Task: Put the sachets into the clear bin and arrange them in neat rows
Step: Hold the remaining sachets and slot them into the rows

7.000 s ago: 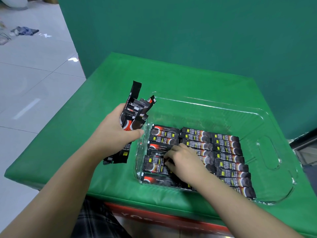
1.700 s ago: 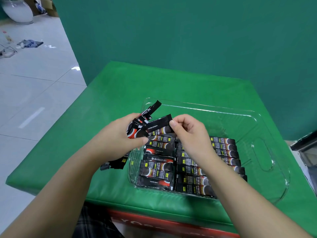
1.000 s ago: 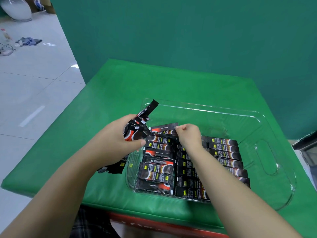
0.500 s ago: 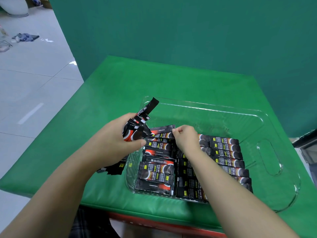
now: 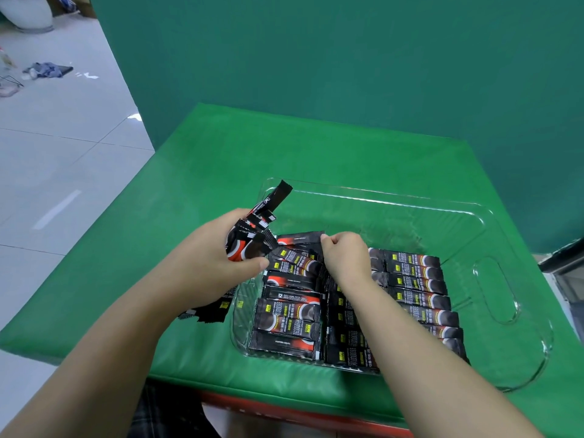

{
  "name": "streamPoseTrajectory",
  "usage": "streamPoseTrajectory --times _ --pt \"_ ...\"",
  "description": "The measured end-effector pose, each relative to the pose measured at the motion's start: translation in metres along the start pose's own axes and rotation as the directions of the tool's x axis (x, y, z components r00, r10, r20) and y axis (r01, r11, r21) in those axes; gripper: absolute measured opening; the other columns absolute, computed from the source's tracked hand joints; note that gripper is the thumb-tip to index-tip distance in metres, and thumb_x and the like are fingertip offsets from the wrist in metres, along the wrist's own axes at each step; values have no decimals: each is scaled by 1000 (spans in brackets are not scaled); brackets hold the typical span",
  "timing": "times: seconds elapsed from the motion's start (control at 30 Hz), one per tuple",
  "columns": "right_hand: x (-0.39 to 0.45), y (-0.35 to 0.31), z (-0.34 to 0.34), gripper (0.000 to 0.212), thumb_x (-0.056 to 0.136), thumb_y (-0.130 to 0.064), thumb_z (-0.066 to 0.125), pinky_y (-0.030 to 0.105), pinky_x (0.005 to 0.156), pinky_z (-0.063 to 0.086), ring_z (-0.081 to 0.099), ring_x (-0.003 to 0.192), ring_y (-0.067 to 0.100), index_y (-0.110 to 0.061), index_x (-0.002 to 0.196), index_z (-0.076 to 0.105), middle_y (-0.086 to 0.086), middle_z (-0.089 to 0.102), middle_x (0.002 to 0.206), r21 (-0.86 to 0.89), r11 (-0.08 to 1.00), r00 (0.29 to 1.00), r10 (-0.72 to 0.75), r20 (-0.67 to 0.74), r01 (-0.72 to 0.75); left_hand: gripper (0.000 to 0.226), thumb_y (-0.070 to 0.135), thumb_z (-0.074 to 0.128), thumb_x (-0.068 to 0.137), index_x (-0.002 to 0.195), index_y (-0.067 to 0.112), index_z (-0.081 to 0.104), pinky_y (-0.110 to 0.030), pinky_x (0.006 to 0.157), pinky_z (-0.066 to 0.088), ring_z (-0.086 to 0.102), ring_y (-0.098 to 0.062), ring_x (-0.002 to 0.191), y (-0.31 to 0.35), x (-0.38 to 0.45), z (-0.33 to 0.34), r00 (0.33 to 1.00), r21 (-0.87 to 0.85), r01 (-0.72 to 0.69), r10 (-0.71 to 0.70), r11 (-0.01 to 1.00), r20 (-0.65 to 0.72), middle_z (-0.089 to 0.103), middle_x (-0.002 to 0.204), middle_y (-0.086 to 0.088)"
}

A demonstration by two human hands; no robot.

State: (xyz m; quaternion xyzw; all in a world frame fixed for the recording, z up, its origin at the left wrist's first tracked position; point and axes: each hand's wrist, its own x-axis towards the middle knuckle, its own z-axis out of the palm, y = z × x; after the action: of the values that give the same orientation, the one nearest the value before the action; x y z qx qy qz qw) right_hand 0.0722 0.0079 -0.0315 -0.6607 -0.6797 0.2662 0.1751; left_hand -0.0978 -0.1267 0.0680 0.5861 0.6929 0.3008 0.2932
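Head: left hand (image 5: pixel 208 267) grips glossy sachet bundle (image 5: pixel 252 235); right hand (image 5: pixel 344 257) pinches flat sachet (image 5: pixel 298 238).

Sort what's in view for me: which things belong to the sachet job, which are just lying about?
Job: clear bin; rows of sachets; sachet bundle in left hand; single sachet pinched by right hand.
Lying about: cloth on floor.

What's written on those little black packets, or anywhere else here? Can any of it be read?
Sachets in the clear bin: yellow tags and white print, e.g., too blurred to read.
Sachets held by the left hand: white print, too small to read.
Red strip below the table: no print I can make out.
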Motion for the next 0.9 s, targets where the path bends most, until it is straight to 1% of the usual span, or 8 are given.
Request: streamPoseTrajectory --times 0.03,0.1,0.13,0.17,0.27,0.33,0.4,0.9 --pt "-1 0 1 49 94 -36 54 33 59 39 50 64 28 -12 52 48 9 48 60 -89 996 999 -29 -18 28 32 29 74 79 103 38 53 -22 67 42 61 4 76 0 0 0 1000 -2 0 0 1000 3 64 83 29" --pt "-4 0 3 37 91 -43 56 36 83 43 51 99 31 -8 88 66 14 57 94 -225 971 992 -102 -72 84 31 28 74 79 101 38 53 -23 67 43 61 2 75 0 0 0 1000 -5 -6 6 1000 4 64 83 29" --pt "-6 1 2 40 90 -44 58 37 90 40 47 108 29 -7 105 63 12 56 106 -254 960 985 -146 -89 119 32 28 74 79 101 38 53 -23 67 43 61 2 75 0 -1 0 1000 -5 -10 10 1000 3 64 83 29" --pt "-8 1 2 41 89 -43 59 35 93 38 45 110 27 -9 113 61 9 54 112 -271 947 976 -199 -84 170 32 28 74 80 101 39 53 -22 67 42 61 3 75 0 -1 0 1000 -5 -13 13 1000 2 64 83 30" --pt "-13 -1 0 36 88 -43 60 34 88 37 43 107 24 -14 109 65 5 55 111 -388 852 931 -360 53 352 30 27 73 80 100 38 53 -17 63 40 60 4 75 0 -1 0 1000 -5 -15 15 1000 4 63 85 32" --pt "-14 -3 2 39 87 -46 59 35 89 37 42 110 24 -14 109 66 5 55 112 -452 790 910 -380 168 413 29 27 73 80 99 37 53 -13 60 38 60 4 75 0 -1 -1 1000 -8 -21 21 1000 5 63 84 32" --pt "-13 -4 5 41 86 -47 60 36 92 37 41 112 24 -14 111 65 5 54 114 -484 759 900 -375 224 436 29 26 74 80 98 37 53 -9 58 38 60 5 73 0 0 -1 1000 -17 -26 26 1000 6 63 83 32" --pt "-13 -10 8 34 89 -30 57 36 91 36 40 112 25 -13 119 60 6 52 114 -505 689 853 -443 275 520 31 24 74 79 98 37 53 -7 60 38 60 6 75 -2 0 0 999 -28 -40 40 999 1 63 86 32"
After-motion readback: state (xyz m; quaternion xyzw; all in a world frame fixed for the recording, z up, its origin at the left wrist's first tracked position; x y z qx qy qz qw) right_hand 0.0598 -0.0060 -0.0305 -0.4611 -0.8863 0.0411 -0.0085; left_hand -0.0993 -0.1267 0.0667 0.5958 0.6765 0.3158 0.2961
